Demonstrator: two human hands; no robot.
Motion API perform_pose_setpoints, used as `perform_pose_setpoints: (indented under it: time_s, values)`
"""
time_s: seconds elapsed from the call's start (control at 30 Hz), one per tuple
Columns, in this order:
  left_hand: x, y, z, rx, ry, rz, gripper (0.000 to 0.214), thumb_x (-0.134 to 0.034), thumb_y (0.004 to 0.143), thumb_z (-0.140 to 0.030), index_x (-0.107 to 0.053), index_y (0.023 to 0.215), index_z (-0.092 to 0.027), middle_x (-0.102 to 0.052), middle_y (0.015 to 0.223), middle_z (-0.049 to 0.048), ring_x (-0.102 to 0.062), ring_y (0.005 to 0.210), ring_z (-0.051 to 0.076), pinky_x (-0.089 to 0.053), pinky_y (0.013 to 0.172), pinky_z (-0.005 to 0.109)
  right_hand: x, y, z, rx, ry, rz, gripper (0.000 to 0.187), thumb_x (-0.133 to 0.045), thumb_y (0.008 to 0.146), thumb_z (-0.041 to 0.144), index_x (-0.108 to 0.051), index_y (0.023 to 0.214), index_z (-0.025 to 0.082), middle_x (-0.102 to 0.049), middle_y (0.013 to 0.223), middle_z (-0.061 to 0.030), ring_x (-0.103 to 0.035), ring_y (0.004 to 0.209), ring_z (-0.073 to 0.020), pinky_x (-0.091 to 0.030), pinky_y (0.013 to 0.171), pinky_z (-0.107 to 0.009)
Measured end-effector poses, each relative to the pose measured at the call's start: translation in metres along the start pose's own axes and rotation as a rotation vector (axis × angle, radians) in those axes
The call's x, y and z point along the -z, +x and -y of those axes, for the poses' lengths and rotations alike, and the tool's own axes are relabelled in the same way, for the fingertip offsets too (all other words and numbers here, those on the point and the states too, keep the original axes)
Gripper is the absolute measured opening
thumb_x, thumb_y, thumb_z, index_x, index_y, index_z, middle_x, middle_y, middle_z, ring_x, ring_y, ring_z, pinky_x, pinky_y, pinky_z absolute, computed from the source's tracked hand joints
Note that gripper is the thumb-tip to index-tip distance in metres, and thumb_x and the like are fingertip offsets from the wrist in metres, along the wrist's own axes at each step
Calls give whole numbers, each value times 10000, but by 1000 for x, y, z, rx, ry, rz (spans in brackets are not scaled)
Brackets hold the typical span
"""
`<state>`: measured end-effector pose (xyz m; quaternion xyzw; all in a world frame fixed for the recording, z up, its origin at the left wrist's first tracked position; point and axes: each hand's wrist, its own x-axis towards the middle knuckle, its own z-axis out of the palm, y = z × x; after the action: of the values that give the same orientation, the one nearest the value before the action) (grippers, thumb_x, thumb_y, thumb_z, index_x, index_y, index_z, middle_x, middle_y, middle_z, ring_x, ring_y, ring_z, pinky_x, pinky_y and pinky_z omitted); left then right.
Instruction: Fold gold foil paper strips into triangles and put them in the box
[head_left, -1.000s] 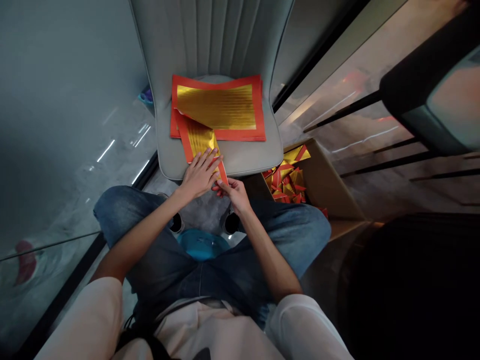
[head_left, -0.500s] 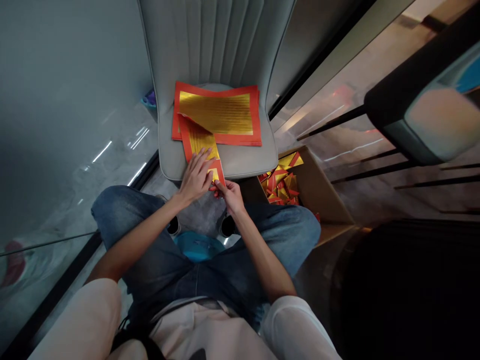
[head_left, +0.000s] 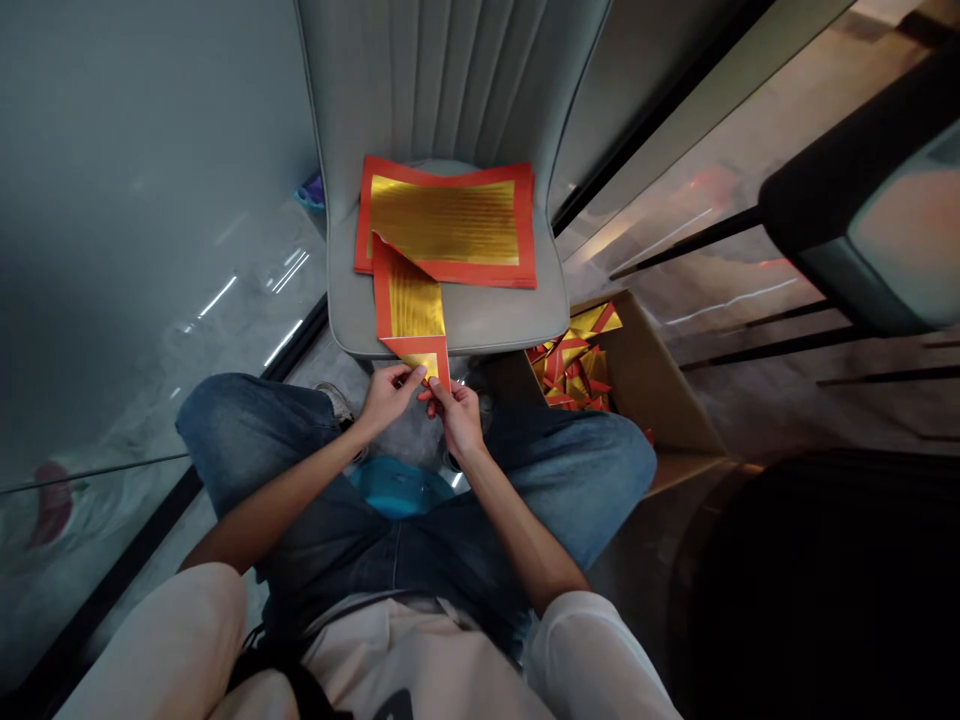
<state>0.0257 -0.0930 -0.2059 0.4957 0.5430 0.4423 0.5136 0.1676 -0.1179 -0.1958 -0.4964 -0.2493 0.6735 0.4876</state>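
A folded strip of gold paper with a red border (head_left: 409, 305) hangs over the front edge of a grey chair seat (head_left: 495, 315). Its lower end is folded into a small triangle. My left hand (head_left: 388, 393) pinches that folded end from the left, and my right hand (head_left: 456, 412) pinches it from the right and below. Both hands are closed on the paper, just in front of the seat edge and above my knees. Further back on the seat lies a stack of flat gold sheets with red borders (head_left: 450, 220).
A cardboard box (head_left: 645, 380) with several folded red-and-gold pieces (head_left: 574, 360) stands on the floor to the right of the chair. A blue stool (head_left: 397, 487) shows between my legs. A dark chair (head_left: 862, 200) stands at the right. Glossy floor lies at the left.
My left hand lay flat on the strip on the seat; now it has drawn back to the seat's front edge and pinches the folded end. The strip's end is now folded into a triangle.
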Motion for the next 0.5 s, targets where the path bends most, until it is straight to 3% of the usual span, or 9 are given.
perform_pose_setpoints:
  time_s: [0.2,0.37,0.5]
  values:
    - [3,1,-5,-5,15,-34,565,-713,915,-677,-674,666,-171,-625,622,5,-505,573,127,-378,571,270,-4,-1,-2,8,-31,-33,465,-886,733,616,-771,785,168,-776,706,-68,-490,467,-90,-371,484,-256]
    - [11,7,-8,49,54,-56,681,-589,949,-772,-520,570,-210,-460,517,-26,-407,503,114,-312,522,286,-3,-4,-5,4,-48,-52,465,-875,738,622,-783,792,169,-770,687,-64,-479,464,-94,-359,482,-259]
    - [15,9,-7,41,60,-75,687,-589,947,-774,-532,559,-211,-495,521,-8,-432,498,120,-327,517,283,-2,-7,-10,9,-27,-45,458,-878,751,611,-791,817,166,-777,695,-66,-483,457,-90,-345,477,-252]
